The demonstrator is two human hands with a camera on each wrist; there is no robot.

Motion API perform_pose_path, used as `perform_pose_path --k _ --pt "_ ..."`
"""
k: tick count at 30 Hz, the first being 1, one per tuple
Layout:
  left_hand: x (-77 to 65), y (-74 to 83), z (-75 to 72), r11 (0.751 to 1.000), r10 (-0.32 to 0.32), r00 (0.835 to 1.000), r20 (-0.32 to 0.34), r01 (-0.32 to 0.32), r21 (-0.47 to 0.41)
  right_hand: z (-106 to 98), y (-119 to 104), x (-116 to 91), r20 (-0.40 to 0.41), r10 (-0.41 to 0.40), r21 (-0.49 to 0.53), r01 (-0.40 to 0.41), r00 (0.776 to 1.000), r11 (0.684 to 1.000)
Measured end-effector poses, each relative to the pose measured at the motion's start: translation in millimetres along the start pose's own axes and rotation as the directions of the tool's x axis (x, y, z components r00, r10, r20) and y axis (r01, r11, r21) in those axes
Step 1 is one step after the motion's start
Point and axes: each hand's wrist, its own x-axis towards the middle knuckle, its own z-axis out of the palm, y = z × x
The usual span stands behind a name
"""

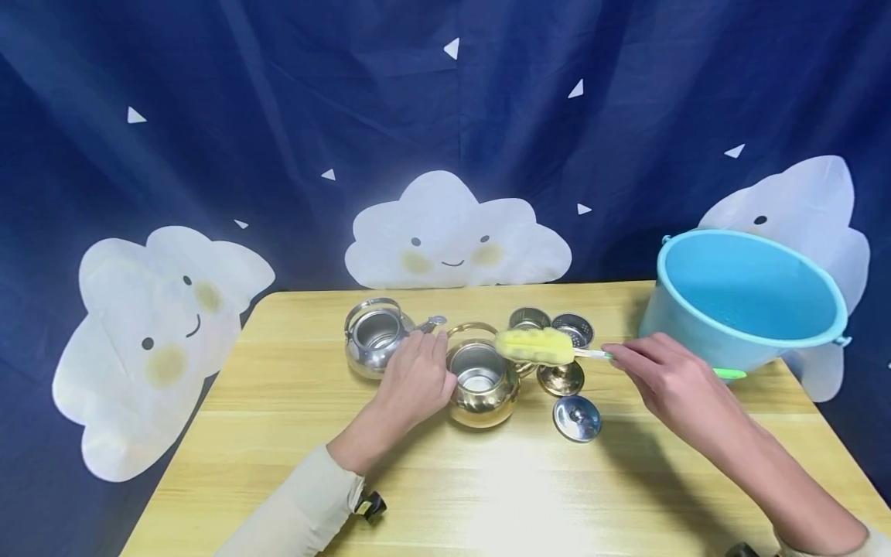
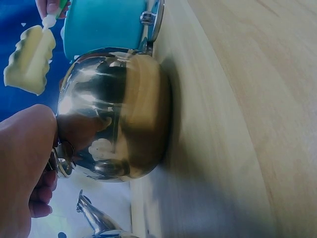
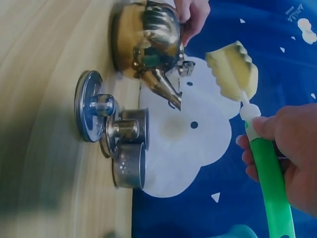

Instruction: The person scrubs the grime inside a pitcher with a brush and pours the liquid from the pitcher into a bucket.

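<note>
A gold teapot [image 1: 483, 406] stands lidless on the table, its opening facing up. My left hand [image 1: 418, 375] grips it at the left side by its handle, fingers curled there in the left wrist view. My right hand [image 1: 671, 379] holds a sponge brush by its green handle [image 3: 270, 183]. The yellow sponge head [image 1: 536, 346] points left and hangs in the air, overlapping the teapot's right rim in the head view. In the right wrist view that sponge [image 3: 233, 72] is apart from the teapot [image 3: 148, 42].
A silver teapot [image 1: 362, 360], also lidless, stands behind my left hand. Right of the gold teapot lie a silver lid [image 1: 578, 418], a gold lid [image 1: 561, 381] and two metal strainers [image 1: 575, 326]. A big blue bucket [image 1: 696, 329] stands at the back right before a dark blue curtain [image 1: 390, 93].
</note>
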Motion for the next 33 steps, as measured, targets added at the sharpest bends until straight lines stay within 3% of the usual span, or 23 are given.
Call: perform_pose_path --k 15,27,33 --pt "0.0 0.0 1.4 1.0 0.011 1.0 -0.012 -0.011 0.024 13 -10 20 0.056 -0.067 -0.073 0.071 0.996 0.995" --pt "0.0 -0.3 1.5 1.0 0.001 1.0 0.007 -0.001 0.011 19 -18 36 0.141 -0.131 -0.118 0.148 0.981 0.982" --pt "-0.8 -1.0 2.2 1.0 -0.006 1.0 0.026 0.006 0.0 15 -18 47 0.194 -0.188 -0.161 0.22 0.963 0.962"
